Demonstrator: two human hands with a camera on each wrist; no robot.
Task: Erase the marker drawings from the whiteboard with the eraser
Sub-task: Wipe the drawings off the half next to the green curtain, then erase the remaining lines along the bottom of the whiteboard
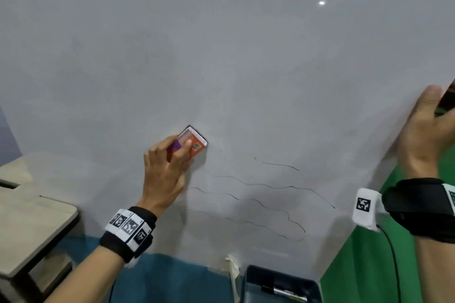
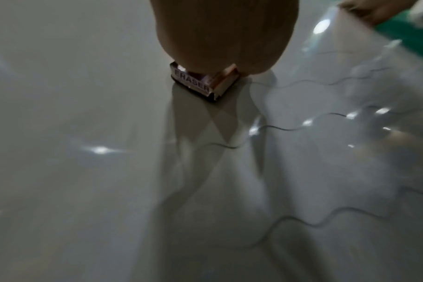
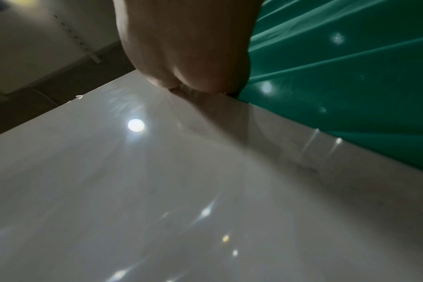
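At ten o'clock of the wavy marker lines (image 1: 266,187), left hand (image 1: 167,170) grips the light, stiff eraser (image 1: 193,141) by its sides, while right hand (image 1: 428,135) clasps the whiteboard (image 1: 221,56) edge.

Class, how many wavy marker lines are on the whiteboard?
4, stacked below-right of the eraser: short top line, long second line, third line, lowest line. The left hand may hide some ends.
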